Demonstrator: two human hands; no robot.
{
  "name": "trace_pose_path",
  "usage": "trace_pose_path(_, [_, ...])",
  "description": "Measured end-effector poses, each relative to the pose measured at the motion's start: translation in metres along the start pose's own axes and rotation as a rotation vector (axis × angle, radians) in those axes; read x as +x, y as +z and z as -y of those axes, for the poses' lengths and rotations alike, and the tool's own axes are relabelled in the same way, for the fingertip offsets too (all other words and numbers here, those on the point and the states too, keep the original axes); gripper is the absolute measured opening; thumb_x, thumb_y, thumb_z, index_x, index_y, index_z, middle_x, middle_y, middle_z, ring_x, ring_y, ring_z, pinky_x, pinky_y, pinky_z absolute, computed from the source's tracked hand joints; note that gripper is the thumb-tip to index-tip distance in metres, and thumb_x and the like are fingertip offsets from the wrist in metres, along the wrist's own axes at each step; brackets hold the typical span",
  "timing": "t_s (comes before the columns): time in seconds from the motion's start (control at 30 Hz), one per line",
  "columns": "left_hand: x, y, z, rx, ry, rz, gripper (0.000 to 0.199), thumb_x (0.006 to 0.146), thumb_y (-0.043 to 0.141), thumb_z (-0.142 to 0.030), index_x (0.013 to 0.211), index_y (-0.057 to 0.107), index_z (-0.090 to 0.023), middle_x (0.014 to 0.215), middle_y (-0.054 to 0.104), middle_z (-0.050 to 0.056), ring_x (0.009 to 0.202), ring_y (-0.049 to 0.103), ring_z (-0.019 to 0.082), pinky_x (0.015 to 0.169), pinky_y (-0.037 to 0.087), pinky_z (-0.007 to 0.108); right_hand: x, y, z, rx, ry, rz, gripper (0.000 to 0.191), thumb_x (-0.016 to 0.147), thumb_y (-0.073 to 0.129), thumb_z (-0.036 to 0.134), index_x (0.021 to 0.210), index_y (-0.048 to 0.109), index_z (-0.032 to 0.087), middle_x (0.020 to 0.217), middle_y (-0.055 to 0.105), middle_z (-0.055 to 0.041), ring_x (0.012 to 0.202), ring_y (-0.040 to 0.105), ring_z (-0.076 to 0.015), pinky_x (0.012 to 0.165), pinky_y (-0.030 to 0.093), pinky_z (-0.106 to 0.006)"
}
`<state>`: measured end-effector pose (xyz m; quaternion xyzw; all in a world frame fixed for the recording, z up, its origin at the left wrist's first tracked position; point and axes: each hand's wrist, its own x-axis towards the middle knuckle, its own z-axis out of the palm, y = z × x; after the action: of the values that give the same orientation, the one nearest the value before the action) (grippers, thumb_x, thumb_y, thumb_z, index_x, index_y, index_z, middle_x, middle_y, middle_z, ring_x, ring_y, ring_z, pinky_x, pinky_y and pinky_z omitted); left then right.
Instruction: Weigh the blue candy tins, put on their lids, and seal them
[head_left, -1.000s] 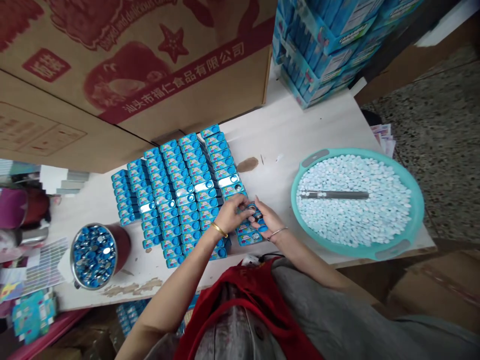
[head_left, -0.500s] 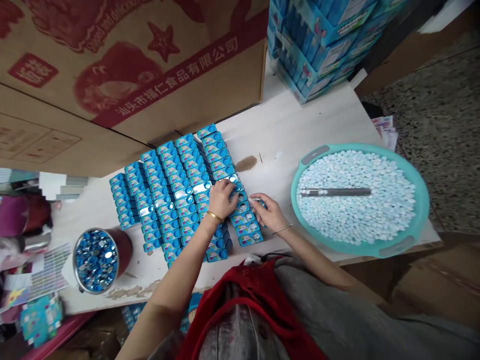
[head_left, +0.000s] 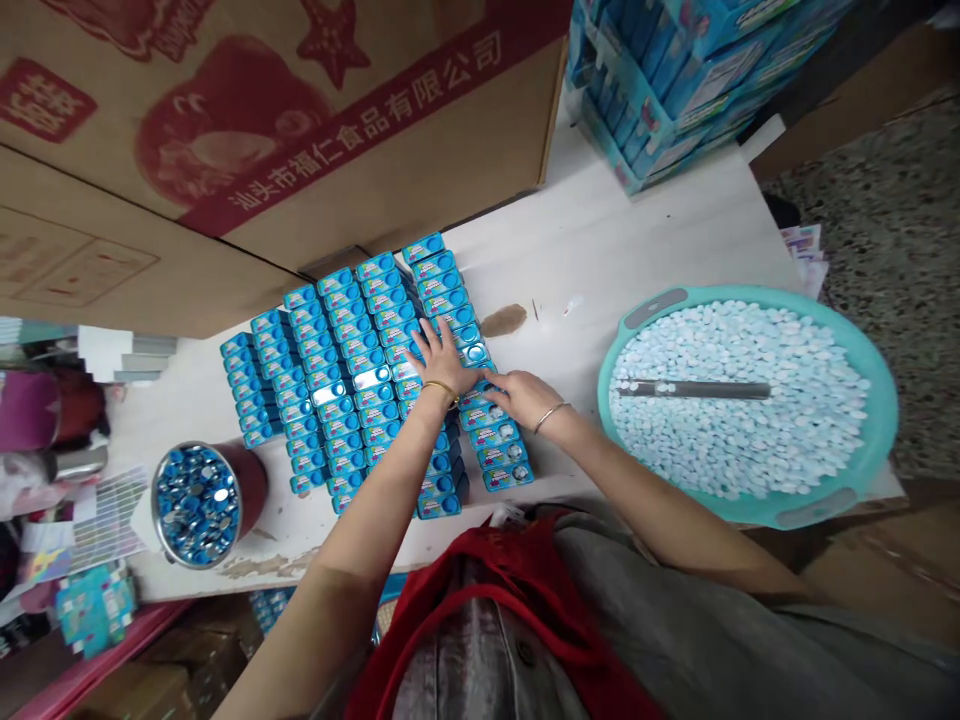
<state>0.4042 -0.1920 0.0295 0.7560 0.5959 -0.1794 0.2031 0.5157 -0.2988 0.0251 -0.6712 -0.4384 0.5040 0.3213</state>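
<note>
Small blue tins (head_left: pixel 371 335) stand on edge in several slanting rows, each with a round opening at one end. My left hand (head_left: pixel 446 368) lies over the right-hand rows, its fingers spread across the tins and its thumb pointing right. From the right, my right hand (head_left: pixel 529 398) meets that thumb at the edge of the rightmost row. Its index finger is stretched out and the others are bent together; whatever they hold is hidden. White pieces show in the openings of the nearer tins of this row (head_left: pixel 504 455).
A teal basin (head_left: pixel 885 400) of pale candies with a dark flat strip (head_left: pixel 705 390) on top stands right. At left is a metal pot (head_left: pixel 238 500) of blue and silver pieces. Large cartons (head_left: pixel 420 160) and stacked blue display boxes (head_left: pixel 637 130) line the back.
My left hand has spread its fingers and moved up over the tins. My right hand has come left to meet it, and the loose tin beside it no longer shows. The view has shifted slightly.
</note>
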Motion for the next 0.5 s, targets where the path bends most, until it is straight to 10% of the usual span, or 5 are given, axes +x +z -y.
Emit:
trace_pose_path(0.17, [-0.018,-0.008,-0.006,-0.028,0.078,-0.122,0.104,0.068,0.073,-0.039,0.150,0.013,-0.022,0.159,0.001,0.014,0.145,-0.005,0.038,0.112,0.009,0.063,-0.015,0.002,0.004,0.677,0.267,-0.072,0.028,0.069,0.076,0.045,0.081,0.069,0.021,0.059,0.062,0.0007,0.043,0.051,-0.0108,0.035,0.035,-0.021])
trace_pose_path(0.27, [-0.050,-0.007,-0.007,-0.265,0.310,-0.193,0.060,0.078,0.066,-0.033,0.134,0.047,-0.021,0.145,0.041,0.016,0.137,0.032,0.034,0.109,0.030,0.052,-0.033,0.004,0.009,0.958,0.438,-0.086,0.041,0.070,0.070,0.058,0.080,0.064,0.018,0.056,0.059,0.0014,0.035,0.043,-0.0065,0.029,0.028,-0.018])
trace_pose_path(0.33, [-0.070,-0.003,-0.005,-0.514,0.469,-0.072,0.036,0.082,0.061,-0.037,0.113,0.061,-0.018,0.115,0.063,0.012,0.110,0.057,0.025,0.096,0.045,0.040,-0.044,0.005,0.009,1.043,0.472,-0.089,0.045,0.070,0.069,0.062,0.075,0.061,0.018,0.054,0.056,0.0018,0.036,0.044,-0.0062,0.029,0.029,-0.017])
trace_pose_path(0.5, [-0.094,0.012,0.009,-0.963,0.512,0.195,0.038,0.075,0.068,-0.047,0.097,0.067,-0.016,0.080,0.065,0.004,0.073,0.061,0.015,0.073,0.052,0.030,-0.065,0.013,0.007,1.101,0.492,0.006,0.047,0.071,0.067,0.064,0.071,0.057,0.018,0.048,0.050,0.0039,0.035,0.042,-0.0058,0.028,0.026,-0.015])
